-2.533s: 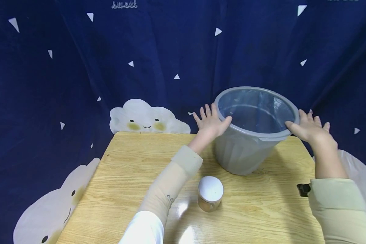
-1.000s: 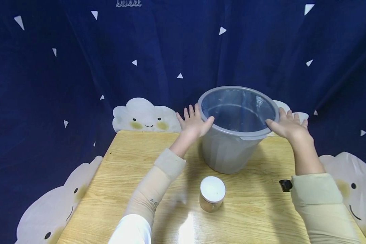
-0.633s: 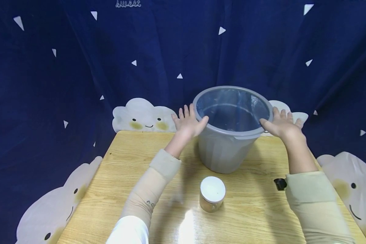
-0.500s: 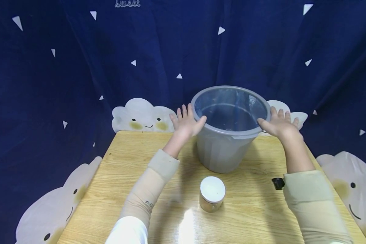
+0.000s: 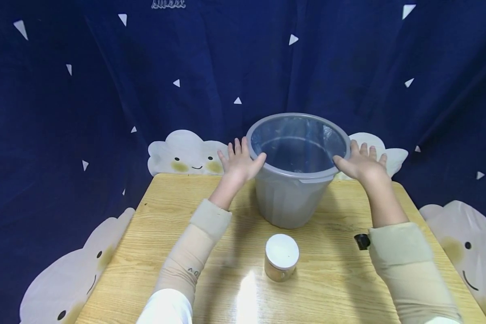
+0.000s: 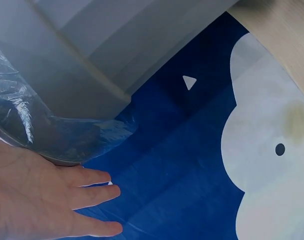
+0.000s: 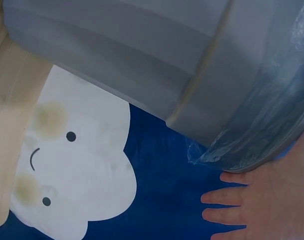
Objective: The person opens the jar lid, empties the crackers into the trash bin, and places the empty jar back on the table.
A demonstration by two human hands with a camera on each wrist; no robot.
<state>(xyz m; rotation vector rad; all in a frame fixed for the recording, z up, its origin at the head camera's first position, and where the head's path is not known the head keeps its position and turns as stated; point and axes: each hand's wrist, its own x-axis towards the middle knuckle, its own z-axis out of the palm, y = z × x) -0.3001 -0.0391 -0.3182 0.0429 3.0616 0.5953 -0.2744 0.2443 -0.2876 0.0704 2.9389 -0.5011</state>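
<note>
A grey trash can (image 5: 289, 198) with a thin clear bag (image 6: 87, 135) lining it stands at the back of the wooden table. The bag's edge is folded over the outside below the rim. My left hand (image 5: 240, 164) touches the left of the rim, its fingers straight and spread and its thumb at the rim's top. On the opposite side my right hand (image 5: 364, 166) touches the rim likewise, palm against it. In front of the can stands a jar (image 5: 281, 256) with a white lid; neither hand touches it.
Behind the table (image 5: 178, 216) hangs a dark blue curtain (image 5: 210, 54) with white triangles and cloud faces. A small black object (image 5: 362, 241) shows beside the right sleeve cuff.
The trash can and both hands have moved left together across the back of the table, now behind the jar. The jar keeps its place, and the hands keep their spread pose.
</note>
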